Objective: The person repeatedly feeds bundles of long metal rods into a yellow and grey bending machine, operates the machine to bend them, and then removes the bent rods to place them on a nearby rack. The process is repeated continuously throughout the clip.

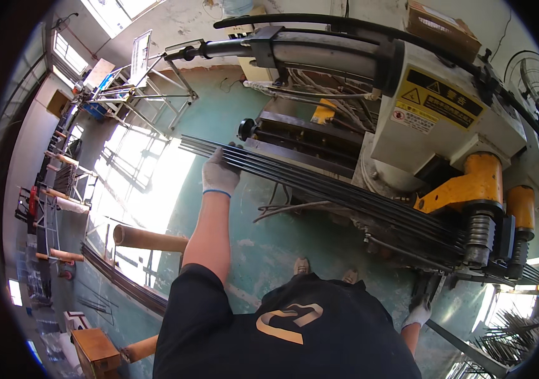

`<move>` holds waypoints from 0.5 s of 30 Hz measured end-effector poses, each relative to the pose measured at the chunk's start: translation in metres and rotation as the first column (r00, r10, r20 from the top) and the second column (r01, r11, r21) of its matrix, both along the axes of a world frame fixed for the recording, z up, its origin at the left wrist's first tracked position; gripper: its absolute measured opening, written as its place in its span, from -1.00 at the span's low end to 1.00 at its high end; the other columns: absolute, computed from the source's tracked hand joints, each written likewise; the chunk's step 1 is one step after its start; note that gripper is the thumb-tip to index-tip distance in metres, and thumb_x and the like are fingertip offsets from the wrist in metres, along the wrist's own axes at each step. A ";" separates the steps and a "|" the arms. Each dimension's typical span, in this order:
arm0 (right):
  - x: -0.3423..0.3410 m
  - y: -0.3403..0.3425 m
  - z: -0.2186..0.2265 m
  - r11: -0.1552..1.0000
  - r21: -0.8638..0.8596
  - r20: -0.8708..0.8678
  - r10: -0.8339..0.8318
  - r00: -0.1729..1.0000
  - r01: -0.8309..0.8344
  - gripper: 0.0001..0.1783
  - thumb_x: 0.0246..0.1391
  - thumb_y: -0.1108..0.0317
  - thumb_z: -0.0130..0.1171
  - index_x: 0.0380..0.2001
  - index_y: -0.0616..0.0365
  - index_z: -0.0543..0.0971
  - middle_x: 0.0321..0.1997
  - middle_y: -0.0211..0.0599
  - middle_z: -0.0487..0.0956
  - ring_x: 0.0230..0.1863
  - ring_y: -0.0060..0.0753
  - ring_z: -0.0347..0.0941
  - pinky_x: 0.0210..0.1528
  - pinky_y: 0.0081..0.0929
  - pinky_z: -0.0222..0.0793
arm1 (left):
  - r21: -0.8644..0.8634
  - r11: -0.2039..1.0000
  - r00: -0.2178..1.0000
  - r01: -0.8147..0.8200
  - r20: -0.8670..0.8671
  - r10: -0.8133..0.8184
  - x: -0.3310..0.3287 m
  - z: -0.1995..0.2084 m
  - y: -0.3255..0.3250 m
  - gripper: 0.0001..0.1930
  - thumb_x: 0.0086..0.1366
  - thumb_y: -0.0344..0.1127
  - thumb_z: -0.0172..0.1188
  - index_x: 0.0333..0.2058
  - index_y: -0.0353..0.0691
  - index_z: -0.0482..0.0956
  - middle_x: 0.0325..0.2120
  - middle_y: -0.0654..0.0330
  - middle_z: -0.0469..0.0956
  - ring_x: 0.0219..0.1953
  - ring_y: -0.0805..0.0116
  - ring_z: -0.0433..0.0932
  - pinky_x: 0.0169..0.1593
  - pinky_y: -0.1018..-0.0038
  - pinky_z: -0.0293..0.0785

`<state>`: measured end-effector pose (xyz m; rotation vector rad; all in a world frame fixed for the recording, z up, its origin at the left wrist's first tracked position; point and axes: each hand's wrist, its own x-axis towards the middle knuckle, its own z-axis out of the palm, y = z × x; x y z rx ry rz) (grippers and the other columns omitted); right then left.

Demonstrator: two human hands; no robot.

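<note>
My left hand (221,174), in a pale work glove with a blue cuff, is closed around several thin dark metal rods (294,170) near their left ends. The rods run side by side to the right, along the front of a large grey machine (452,107), and pass beneath its yellow clamp arms (481,180) and coil springs (479,234). Low on the right, my gloved right hand (417,314) is at a dark metal bracket (430,287) under the machine. Its fingers are mostly hidden, so its grip does not show.
A brown cardboard tube (149,239) juts out by my left arm. Metal frames (155,95) stand at the far left. A round black knob (247,129) sticks out from the machine. Many loose rods (512,338) lie piled at lower right, and a wooden box (95,350) stands lower left.
</note>
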<state>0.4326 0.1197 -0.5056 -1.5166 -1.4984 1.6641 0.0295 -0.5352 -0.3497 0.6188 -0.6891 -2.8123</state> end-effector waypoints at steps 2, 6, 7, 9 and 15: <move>0.013 -0.011 -0.024 0.997 -0.050 0.038 0.053 0.998 -0.051 -0.65 0.55 0.04 0.24 -0.27 0.03 0.68 -0.43 -0.51 0.61 -0.50 -0.60 0.44 -0.49 -0.51 0.20 | -0.036 0.999 0.999 -0.038 -0.034 0.037 -0.025 -0.005 -0.063 -0.68 0.65 -0.29 0.00 0.12 -0.44 0.55 0.03 -0.12 0.66 0.14 -0.17 0.64 0.37 -0.10 0.54; 0.029 -0.044 -0.035 0.988 -0.097 -0.007 0.121 0.993 -0.121 -0.68 0.53 0.07 0.28 -0.29 0.03 0.67 -0.44 -0.51 0.61 -0.53 -0.60 0.43 -0.54 -0.50 0.16 | -0.222 0.972 0.992 -0.082 -0.113 0.058 -0.042 -0.003 -0.140 -0.65 0.71 -0.28 -0.08 0.25 -0.35 0.50 0.11 0.00 0.62 0.20 0.00 0.61 0.41 0.03 0.51; 0.030 -0.047 -0.041 0.993 -0.116 -0.041 0.027 0.999 -0.032 -0.71 0.46 0.18 0.37 -0.38 0.05 0.64 -0.54 -0.42 0.55 -0.64 -0.40 0.39 -0.62 -0.35 0.13 | -0.245 0.968 0.990 -0.046 -0.142 0.011 -0.042 -0.008 -0.164 -0.62 0.70 -0.31 -0.05 0.35 -0.31 0.44 0.12 0.01 0.61 0.21 0.00 0.60 0.38 -0.01 0.53; 0.045 -0.051 -0.043 0.990 -0.120 -0.006 0.076 0.997 -0.077 -0.68 0.51 0.13 0.29 -0.34 0.05 0.64 -0.51 -0.47 0.56 -0.61 -0.53 0.38 -0.60 -0.44 0.11 | -0.261 0.962 0.990 -0.083 -0.130 0.050 -0.044 -0.012 -0.174 -0.70 0.69 -0.33 -0.04 0.24 -0.23 0.54 0.05 0.04 0.66 0.14 0.05 0.65 0.31 0.05 0.58; 0.081 -0.048 -0.046 0.992 -0.111 0.023 0.063 0.998 -0.060 -0.71 0.51 0.17 0.27 -0.34 0.06 0.61 -0.54 -0.48 0.52 -0.65 -0.58 0.34 -0.65 -0.49 0.05 | -0.336 0.941 0.992 0.034 -0.103 -0.072 -0.036 0.005 -0.168 -0.57 0.66 -0.27 0.10 0.42 -0.09 0.43 0.26 0.01 0.60 0.24 0.02 0.60 0.37 -0.01 0.55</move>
